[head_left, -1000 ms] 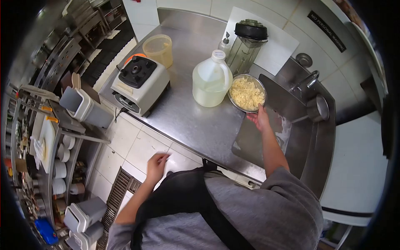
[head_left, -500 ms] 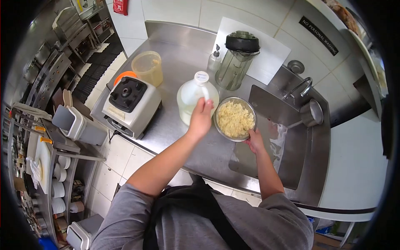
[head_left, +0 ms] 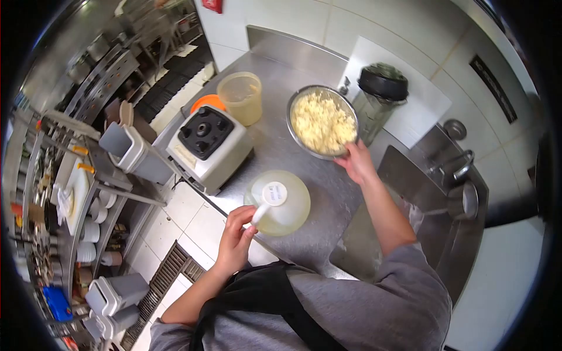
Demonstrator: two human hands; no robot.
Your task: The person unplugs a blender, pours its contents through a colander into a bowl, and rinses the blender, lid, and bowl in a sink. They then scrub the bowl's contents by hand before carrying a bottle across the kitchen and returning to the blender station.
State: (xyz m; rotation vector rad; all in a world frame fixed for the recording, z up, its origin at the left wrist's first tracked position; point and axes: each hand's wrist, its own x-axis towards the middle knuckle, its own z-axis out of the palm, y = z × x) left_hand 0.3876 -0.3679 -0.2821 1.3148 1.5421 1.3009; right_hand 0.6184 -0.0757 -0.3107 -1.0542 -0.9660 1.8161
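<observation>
My left hand [head_left: 237,237] is closed around the handle of a translucent plastic jug [head_left: 290,216] with a white cap, near the counter's front edge. Pale liquid shows through its wall. My right hand [head_left: 358,164] grips the near right rim of a round metal bowl [head_left: 291,128], held out over the back of the counter. Chopped pale yellow food [head_left: 323,120] fills the bowl, which overlaps the blender jar [head_left: 380,102] in this view. Left of the jug stands a white blender base [head_left: 218,161] with a black top.
Behind the blender base are a cloudy plastic tub [head_left: 241,102] and an orange round thing [head_left: 208,103]. To the right lies a steel sink [head_left: 366,225] with a faucet [head_left: 463,167] and a metal pot [head_left: 465,202]. Grey bins [head_left: 140,158] stand at the left on the floor side.
The bowl has moved away from the sink edge, up and left toward the back of the counter. My left hand has brought the jug nearer to my body. The view has shifted.
</observation>
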